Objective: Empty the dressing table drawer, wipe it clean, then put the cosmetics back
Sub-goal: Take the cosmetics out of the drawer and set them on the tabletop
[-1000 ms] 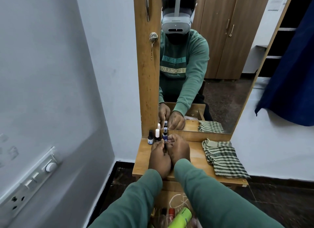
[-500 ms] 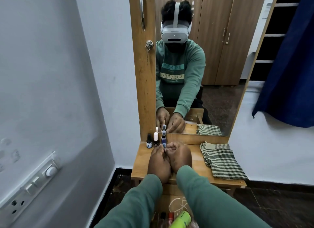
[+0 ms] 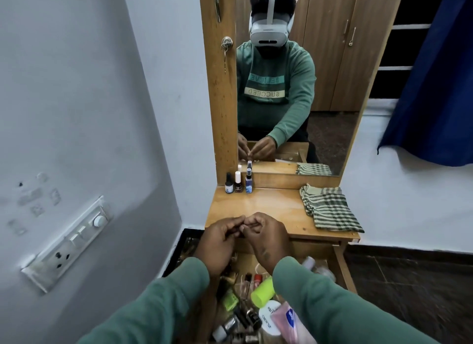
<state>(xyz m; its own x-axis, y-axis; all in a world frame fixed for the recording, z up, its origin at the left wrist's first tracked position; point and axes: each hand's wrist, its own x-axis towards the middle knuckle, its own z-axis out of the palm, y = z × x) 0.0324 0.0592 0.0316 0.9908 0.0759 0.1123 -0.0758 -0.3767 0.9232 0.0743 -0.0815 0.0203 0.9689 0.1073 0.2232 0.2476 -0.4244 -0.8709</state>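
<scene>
Left hand point(image 3: 219, 242) and right hand point(image 3: 267, 237) in green sleeves, curled fingertips meeting over the front edge of the dressing table point(image 3: 268, 205). Three small bottles point(image 3: 238, 183) in a row below the mirror point(image 3: 332, 87); folded checked cloth point(image 3: 331, 208) at right. Open drawer point(image 3: 341, 269) underneath, crowded with cosmetics point(image 3: 262, 291).

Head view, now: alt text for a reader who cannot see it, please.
A person's left hand and right hand meet, fingers curled, above the open drawer, which is crowded with cosmetics. Three small bottles stand back left on the tabletop, by the mirror; a folded checked cloth lies at the right.
</scene>
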